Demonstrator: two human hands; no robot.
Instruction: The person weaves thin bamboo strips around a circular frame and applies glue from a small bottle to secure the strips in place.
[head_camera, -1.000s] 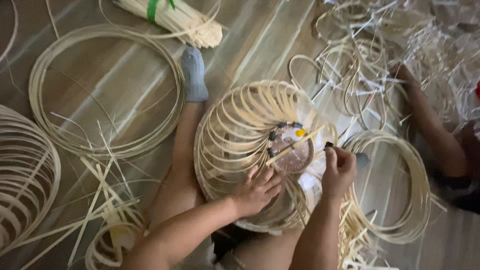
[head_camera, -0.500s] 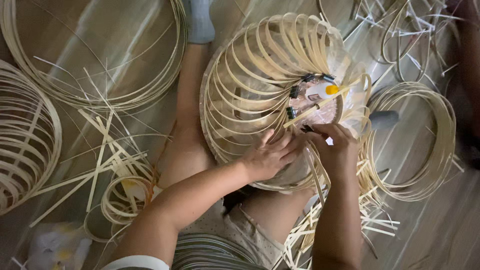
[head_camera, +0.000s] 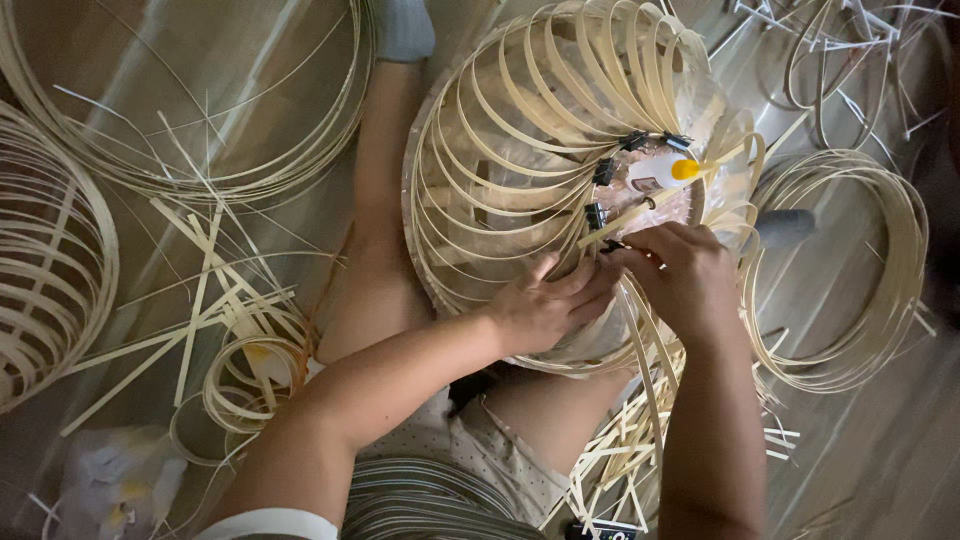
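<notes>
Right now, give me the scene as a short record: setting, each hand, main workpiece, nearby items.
setting: person seated on a wooden floor, legs out, seen from above
workpiece: domed frame of bent bamboo strips, resting over the lap
left hand: flat against the frame's ribs
right hand: fingers pinching a loose strip at the frame's hub
hub: black clips around it; small bottle with yellow cap lying there
nearby: bamboo hoops to the right, large rings to the left, scattered strips
</notes>
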